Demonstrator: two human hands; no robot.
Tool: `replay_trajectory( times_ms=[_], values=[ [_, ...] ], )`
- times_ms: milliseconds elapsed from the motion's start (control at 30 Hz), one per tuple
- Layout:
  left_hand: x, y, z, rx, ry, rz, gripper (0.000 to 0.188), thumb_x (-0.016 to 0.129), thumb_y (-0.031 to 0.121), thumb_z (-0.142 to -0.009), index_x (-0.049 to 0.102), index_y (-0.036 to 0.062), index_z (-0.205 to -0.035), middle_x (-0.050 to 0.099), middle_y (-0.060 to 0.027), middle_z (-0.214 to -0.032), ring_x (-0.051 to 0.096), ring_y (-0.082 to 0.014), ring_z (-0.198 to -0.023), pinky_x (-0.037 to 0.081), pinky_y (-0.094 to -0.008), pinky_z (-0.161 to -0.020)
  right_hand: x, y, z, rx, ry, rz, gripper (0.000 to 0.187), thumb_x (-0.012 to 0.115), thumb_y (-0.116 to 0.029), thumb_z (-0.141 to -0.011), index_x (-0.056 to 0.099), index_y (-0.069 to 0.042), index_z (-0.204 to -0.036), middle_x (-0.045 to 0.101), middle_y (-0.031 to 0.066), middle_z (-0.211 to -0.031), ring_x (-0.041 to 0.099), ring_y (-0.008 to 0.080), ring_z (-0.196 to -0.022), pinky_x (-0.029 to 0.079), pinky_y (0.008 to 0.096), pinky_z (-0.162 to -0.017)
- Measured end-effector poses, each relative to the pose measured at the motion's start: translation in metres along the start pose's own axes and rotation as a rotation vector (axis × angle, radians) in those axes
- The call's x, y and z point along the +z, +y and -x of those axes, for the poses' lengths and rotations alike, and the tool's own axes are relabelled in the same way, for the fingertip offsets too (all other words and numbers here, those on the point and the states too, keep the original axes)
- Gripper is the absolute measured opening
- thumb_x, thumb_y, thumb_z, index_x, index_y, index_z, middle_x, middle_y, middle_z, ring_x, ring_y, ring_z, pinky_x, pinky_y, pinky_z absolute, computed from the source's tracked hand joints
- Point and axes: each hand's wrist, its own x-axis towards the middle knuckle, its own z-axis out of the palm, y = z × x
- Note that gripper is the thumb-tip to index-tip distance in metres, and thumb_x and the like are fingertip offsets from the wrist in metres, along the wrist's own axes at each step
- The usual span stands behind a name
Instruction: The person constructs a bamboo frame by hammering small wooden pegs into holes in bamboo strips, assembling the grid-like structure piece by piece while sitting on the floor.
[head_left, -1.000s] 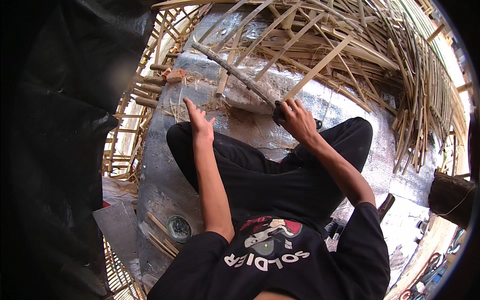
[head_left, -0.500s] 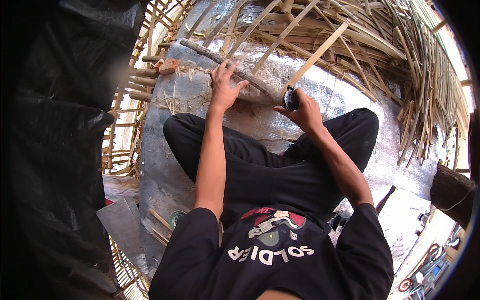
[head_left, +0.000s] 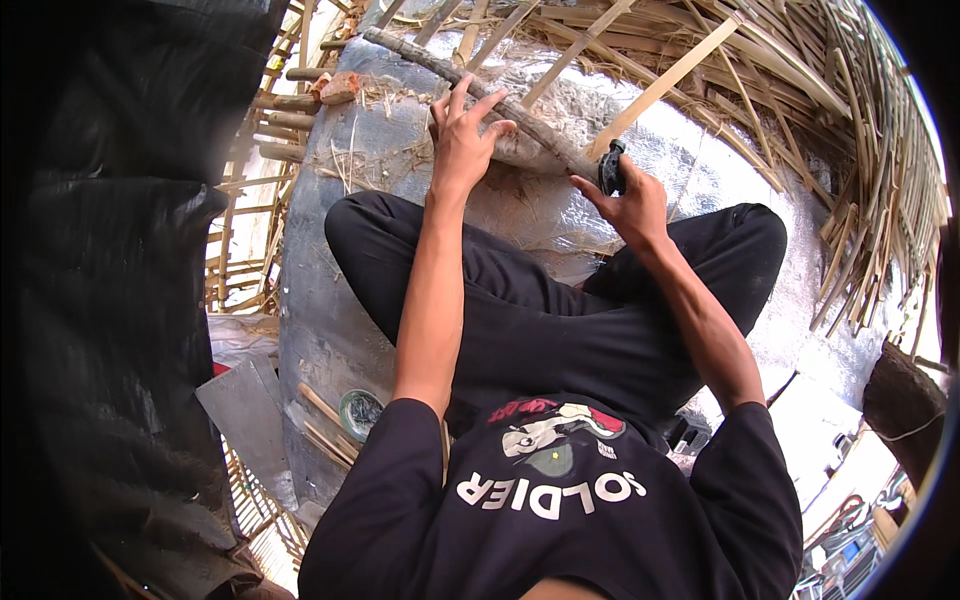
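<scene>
A long, dark, rough stick [head_left: 530, 125] slants across a rounded pale block [head_left: 525, 150] before me. My left hand [head_left: 464, 140] lies over the stick, fingers spread apart, touching it or just above it. My right hand [head_left: 636, 205] is closed around a black, round-ended object [head_left: 611, 168] beside the stick's near end; its exact kind cannot be made out. A flat, light bamboo strip [head_left: 665, 88] runs from the upper right down to this black object. My palm hides the object's lower part.
Bamboo strips [head_left: 870, 150] are heaped at the far right. Brick pieces [head_left: 338, 88] sit at the far left. A green-rimmed bowl [head_left: 361, 412] and some sticks [head_left: 322, 428] are by my left elbow. Black sheeting [head_left: 110, 300] hangs at the left. Shiny sheeting [head_left: 320, 300] covers the ground.
The black object has turned, showing more of its side, and moved slightly right and away with my right hand. The view has shifted a little. My left hand stays at the stick.
</scene>
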Motion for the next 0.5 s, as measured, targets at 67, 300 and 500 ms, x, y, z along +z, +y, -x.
replay_trajectory(
  times_ms=[67, 300, 500],
  values=[
    [0.000, 0.000, -0.002, 0.046, 0.026, -0.036, 0.045, 0.078, 0.032, -0.084, 0.071, 0.0266, -0.128, 0.047, -0.0113, -0.151, 0.042, -0.0373, -0.126, 0.039, -0.0467, -0.109, -0.001, 0.001, -0.001, -0.001, 0.007, -0.020, 0.059, 0.085, -0.049, -0.077, 0.049, -0.002, -0.072, 0.053, 0.0156, -0.058, 0.054, 0.0362, -0.051, 0.044, 0.0421, -0.052],
    [0.002, -0.009, 0.001, 0.039, 0.040, -0.057, 0.044, 0.076, 0.035, -0.087, 0.069, 0.0282, -0.130, 0.043, -0.0123, -0.155, 0.040, -0.0373, -0.133, 0.039, -0.0478, -0.111, 0.004, -0.001, -0.006, 0.024, -0.053, -0.150, 0.053, 0.087, -0.043, -0.078, 0.058, 0.001, -0.079, 0.057, 0.0154, -0.059, 0.054, 0.0283, -0.050, 0.044, 0.0385, -0.053],
    [-0.086, 0.022, 0.038, -0.056, 0.403, 0.204, 0.040, 0.076, 0.023, -0.089, 0.070, 0.0090, -0.126, 0.057, -0.0179, -0.139, 0.053, -0.0338, -0.126, 0.042, -0.0431, -0.108, 0.008, 0.004, 0.000, 0.075, -0.044, -0.163, 0.052, 0.087, -0.042, -0.078, 0.057, 0.000, -0.077, 0.056, 0.0149, -0.059, 0.054, 0.0271, -0.050, 0.044, 0.0389, -0.053]
  ],
)
